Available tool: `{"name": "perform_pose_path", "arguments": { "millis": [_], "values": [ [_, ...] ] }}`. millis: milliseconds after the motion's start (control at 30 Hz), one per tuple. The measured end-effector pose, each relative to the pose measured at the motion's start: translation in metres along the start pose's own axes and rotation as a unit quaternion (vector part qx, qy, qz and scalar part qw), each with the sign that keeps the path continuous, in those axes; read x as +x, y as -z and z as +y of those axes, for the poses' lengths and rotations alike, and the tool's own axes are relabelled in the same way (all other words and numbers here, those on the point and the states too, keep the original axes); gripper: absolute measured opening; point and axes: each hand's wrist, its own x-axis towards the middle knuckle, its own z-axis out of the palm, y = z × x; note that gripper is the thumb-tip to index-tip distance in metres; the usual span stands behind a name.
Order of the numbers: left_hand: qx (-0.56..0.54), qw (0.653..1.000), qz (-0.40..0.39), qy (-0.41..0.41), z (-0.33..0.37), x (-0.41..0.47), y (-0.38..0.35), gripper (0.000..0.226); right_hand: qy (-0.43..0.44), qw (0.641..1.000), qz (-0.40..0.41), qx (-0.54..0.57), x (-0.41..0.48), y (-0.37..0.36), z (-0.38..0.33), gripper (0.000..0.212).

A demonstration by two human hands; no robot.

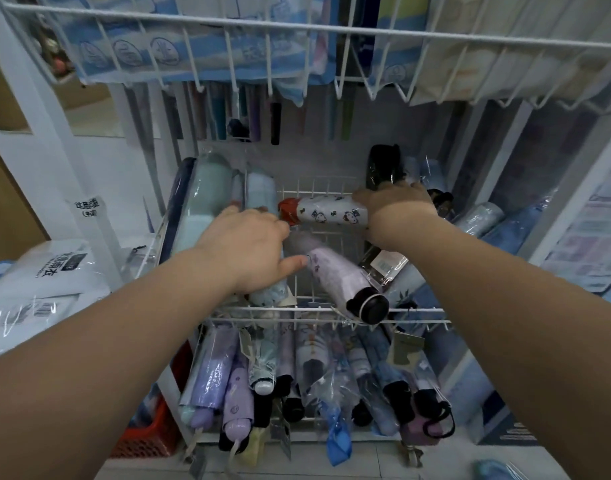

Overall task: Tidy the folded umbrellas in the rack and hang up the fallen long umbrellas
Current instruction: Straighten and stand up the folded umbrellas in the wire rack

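Observation:
Both my hands reach into the middle wire basket (328,310) of a white rack. My right hand (397,206) grips the right end of a white cartoon-print folded umbrella (326,210) with a red cap, held crosswise over the basket. My left hand (250,251) lies palm down on a light blue folded umbrella (269,294) at the basket's left, its thumb touching a lilac folded umbrella (335,271) with a black handle that slants over the front rim. Pale green and blue wrapped umbrellas (207,206) lie at the left.
A lower basket holds several folded umbrellas (311,379) side by side. The top wire basket (318,29) overhangs with packaged goods. Long umbrellas (224,112) hang behind. White packets (44,282) lie at left, an orange crate (148,438) on the floor.

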Motion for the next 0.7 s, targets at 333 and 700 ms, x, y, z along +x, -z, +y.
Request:
{"name": "perform_pose_path", "arguments": {
  "millis": [333, 700],
  "values": [
    [-0.056, 0.996, 0.036, 0.052, 0.005, 0.009, -0.005, 0.082, 0.042, 0.976, -0.035, 0.211, -0.035, 0.009, -0.013, 0.053],
    [-0.097, 0.994, 0.051, 0.026, -0.014, 0.002, -0.031, 0.051, 0.126, 0.942, -0.105, 0.293, -0.073, -0.008, 0.002, 0.069]
  ]
}}
